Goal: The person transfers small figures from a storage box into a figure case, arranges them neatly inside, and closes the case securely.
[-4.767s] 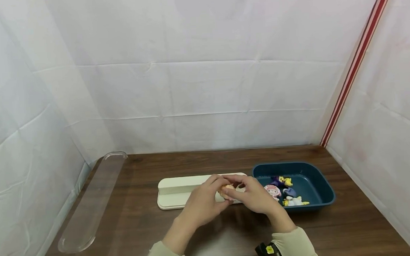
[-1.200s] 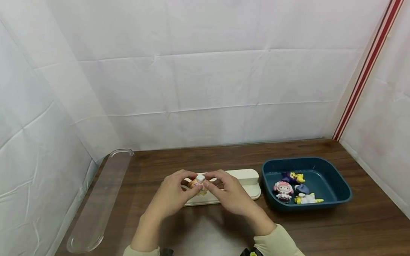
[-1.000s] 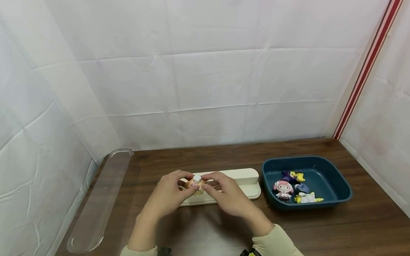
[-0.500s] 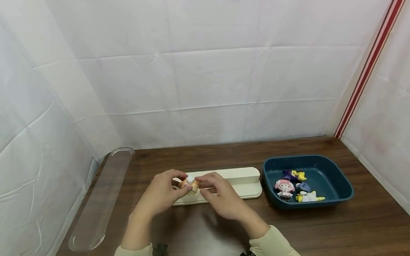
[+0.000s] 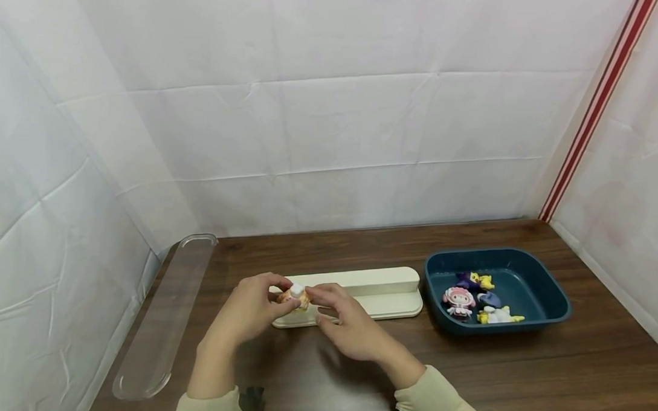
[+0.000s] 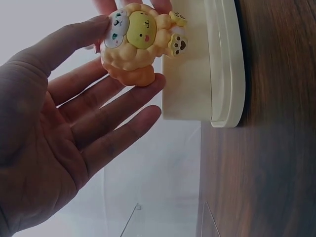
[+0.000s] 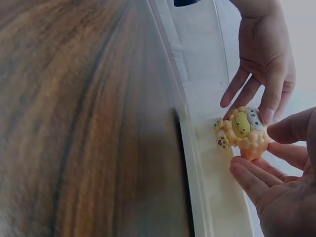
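A small animal figurine (image 6: 133, 44) with a curly orange body, yellow face and white cap is pinched between the thumb and fingers of my left hand (image 5: 251, 311). It overlaps the left end of a long cream stepped stand (image 5: 389, 306) in the head view. My right hand (image 5: 349, 326) is on the figurine's right side, its index fingertip at the orange body and the thumb apart from it. The figurine's yellow paws (image 7: 222, 141) point down toward the stand. Left ring and little fingers are spread away from it.
A dark blue tray (image 5: 556, 318) at the right holds several figurines, among them a pink-hooded one (image 5: 459, 301) and a white-and-yellow one (image 5: 498, 315). A long clear plastic cover (image 5: 167, 320) lies along the table's left edge. White sheeting (image 5: 326, 121) walls in the table.
Both hands have carried the figurine leftward over the stand to its left end. The right thumb has come away from the figurine. The tray's figurines keep their places.
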### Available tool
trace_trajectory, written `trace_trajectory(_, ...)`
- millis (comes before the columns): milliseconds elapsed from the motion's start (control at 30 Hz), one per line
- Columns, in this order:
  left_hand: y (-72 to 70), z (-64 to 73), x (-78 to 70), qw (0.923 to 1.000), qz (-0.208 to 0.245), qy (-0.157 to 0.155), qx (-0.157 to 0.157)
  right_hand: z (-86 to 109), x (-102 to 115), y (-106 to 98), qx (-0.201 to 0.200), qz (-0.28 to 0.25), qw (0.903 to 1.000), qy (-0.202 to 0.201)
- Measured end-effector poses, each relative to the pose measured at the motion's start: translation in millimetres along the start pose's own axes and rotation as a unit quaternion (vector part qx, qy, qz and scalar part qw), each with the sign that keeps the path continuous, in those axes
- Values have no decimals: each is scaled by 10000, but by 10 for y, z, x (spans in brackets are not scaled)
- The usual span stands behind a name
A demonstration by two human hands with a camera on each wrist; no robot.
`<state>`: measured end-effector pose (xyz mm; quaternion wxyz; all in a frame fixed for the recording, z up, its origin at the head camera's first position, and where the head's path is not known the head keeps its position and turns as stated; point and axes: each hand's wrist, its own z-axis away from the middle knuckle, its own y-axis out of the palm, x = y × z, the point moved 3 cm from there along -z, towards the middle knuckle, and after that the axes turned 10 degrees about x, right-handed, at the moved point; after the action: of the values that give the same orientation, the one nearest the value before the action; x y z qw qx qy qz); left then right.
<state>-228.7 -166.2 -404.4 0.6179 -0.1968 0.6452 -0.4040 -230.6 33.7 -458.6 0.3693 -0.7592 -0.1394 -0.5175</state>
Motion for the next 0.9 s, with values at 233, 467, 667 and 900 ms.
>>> trace_trajectory(233,-27,11,36,9995,-305,-85,18,-3,-8,76,195,-47,9996,173)
trace_trajectory(467,-37,18,81,9988,-482,-100,44,-19,-44,137,254,93,9995,135)
trace_trajectory(667,-37,20,99,9989,-448,-88,45,-27,-75,180,349,123,9992,136)
trace_trajectory(900,-43,18,111,9990,-431,-136,-21,-33,-83,205,473,124,9985,245)
